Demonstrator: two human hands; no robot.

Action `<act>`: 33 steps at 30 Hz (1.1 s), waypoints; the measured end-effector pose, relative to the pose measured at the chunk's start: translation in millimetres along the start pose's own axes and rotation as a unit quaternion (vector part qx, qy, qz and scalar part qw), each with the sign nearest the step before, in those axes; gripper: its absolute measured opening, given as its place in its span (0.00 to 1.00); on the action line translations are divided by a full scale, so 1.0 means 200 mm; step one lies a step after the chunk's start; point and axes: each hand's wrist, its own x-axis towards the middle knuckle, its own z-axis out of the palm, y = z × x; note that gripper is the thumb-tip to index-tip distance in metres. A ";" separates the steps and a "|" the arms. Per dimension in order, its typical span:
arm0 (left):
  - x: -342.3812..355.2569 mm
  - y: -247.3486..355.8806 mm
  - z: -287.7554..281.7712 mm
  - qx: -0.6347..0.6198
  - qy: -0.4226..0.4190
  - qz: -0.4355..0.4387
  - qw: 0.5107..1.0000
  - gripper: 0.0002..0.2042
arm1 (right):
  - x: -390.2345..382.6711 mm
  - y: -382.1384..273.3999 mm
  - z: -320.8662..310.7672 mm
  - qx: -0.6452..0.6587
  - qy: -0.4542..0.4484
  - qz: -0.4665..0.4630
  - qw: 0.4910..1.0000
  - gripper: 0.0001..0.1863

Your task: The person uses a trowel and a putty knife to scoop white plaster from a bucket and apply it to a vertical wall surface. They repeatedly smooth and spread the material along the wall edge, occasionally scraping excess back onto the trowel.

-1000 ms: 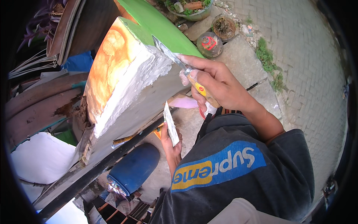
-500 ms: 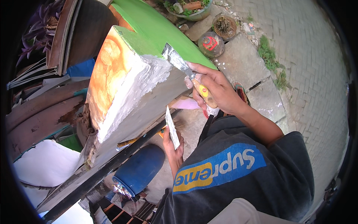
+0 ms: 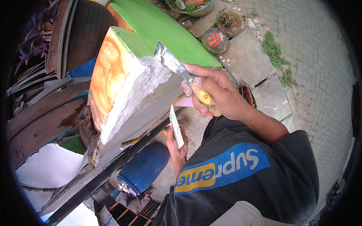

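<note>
My right hand (image 3: 215, 90) grips the wooden handle of a putty knife (image 3: 169, 58), whose metal blade, smeared with white, rests at the upper edge of a white, rough plastered patch (image 3: 147, 79) on the corner of a wall (image 3: 151, 109). That corner also has an orange-stained face (image 3: 109, 71) and green paint on top (image 3: 169, 30). Lower down, beside the wall, my left hand (image 3: 177, 150) holds a narrow flat plate (image 3: 175, 128) coated in white paste, seen nearly edge-on.
At left are a large pot (image 3: 83, 30) with purple plants and some worn boards (image 3: 37, 135). A blue barrel (image 3: 143, 165) lies below the wall. Small pots (image 3: 226, 24), concrete slabs (image 3: 252, 60) and brick paving (image 3: 313, 75) are at right. My sandalled foot (image 3: 247, 92) shows.
The knife first shifted right and down, then back left along the plastered edge with my right hand. My left hand has moved slightly right. The view has shifted a little.
</note>
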 end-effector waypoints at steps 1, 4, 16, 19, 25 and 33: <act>0.00 0.00 0.01 0.002 0.000 -0.003 1.000 0.09 | 0.00 0.00 0.01 0.008 0.001 0.001 1.000 0.27; 0.02 0.01 -0.04 0.030 -0.040 -0.011 0.999 0.09 | 0.00 -0.01 0.03 0.018 -0.007 0.001 1.000 0.28; -0.02 0.01 0.03 0.013 0.036 0.002 0.999 0.09 | -0.01 0.02 -0.02 0.003 0.032 0.000 0.999 0.26; 0.00 0.01 0.00 0.004 0.029 -0.004 1.000 0.09 | -0.02 0.04 -0.01 0.002 0.056 0.013 0.998 0.25; 0.00 0.01 0.00 -0.010 0.020 -0.007 1.000 0.08 | -0.01 -0.02 -0.01 0.051 0.009 0.028 0.998 0.26; 0.05 -0.01 -0.10 0.025 -0.053 -0.002 0.998 0.10 | -0.02 -0.07 0.05 0.061 -0.019 0.040 0.997 0.26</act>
